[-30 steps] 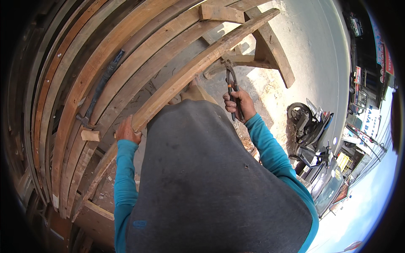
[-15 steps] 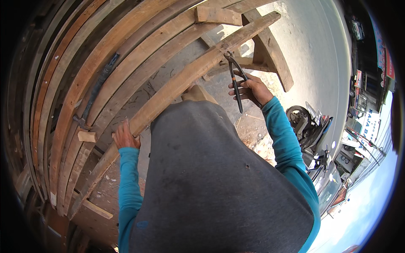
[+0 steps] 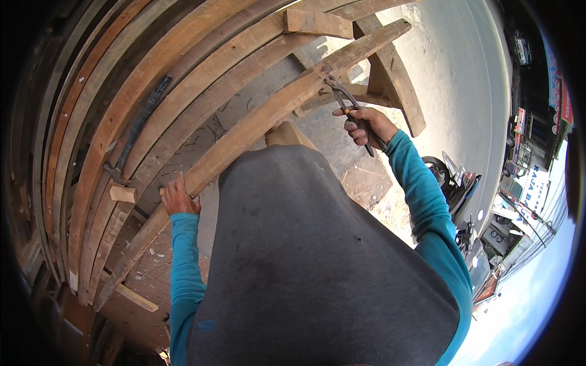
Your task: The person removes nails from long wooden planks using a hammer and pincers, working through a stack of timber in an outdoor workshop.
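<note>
R hand (image 3: 370, 126) grips dark metal pincers (image 3: 337, 89), tips at rough wood beam's (image 3: 262, 124) near edge; L hand (image 3: 180, 198) on beam, clench unclear. Gap btwn beam & long planks (image 3: 244, 73).

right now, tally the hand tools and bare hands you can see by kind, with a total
Hands, left hand and right hand: 2
Pincers, in the right hand: 1
Hammer: 1
Total: 4
</note>
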The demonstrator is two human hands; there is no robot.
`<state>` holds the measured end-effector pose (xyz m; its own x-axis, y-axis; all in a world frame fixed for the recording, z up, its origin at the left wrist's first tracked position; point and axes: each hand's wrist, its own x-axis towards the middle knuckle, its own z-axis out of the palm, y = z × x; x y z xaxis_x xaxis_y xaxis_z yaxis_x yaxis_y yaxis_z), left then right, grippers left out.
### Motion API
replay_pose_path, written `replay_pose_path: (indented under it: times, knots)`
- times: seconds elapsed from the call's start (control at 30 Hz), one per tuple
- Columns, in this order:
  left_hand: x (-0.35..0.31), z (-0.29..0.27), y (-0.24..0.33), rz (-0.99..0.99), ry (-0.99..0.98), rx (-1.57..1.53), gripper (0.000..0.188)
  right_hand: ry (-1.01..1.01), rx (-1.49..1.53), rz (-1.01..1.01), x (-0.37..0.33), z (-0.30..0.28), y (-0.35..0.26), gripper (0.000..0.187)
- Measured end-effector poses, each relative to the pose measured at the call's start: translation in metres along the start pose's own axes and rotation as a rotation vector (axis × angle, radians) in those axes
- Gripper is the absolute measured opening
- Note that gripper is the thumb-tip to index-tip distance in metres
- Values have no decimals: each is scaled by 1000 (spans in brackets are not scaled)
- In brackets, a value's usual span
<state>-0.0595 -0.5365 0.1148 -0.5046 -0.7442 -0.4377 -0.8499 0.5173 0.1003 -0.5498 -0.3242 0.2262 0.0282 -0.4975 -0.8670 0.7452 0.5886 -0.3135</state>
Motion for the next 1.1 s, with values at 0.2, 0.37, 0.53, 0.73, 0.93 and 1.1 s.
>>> replay_pose_path:
  times: [0.2,0.37,0.53,0.73,0.93,1.1]
  knots:
    - [10,-5,-7,40,-60,-25,91,347,-22,-305,57,54,73,15]
    - [17,-15,-3,36,-84,-29,89,600,-705,-857,117,77,128,24]
    - [5,-2,-6,22,-47,-16,90,266,-611,-436,32,42,67,49]
    - [2,-6,5,-41,-46,-28,92,235,-405,-250,5,18,36,51]
    - [-1,1,7,-70,-28,-21,92,219,-411,-188,1,-5,16,54]
    - [-3,2,7,-76,-28,-13,94,133,-459,-94,0,-25,-14,52]
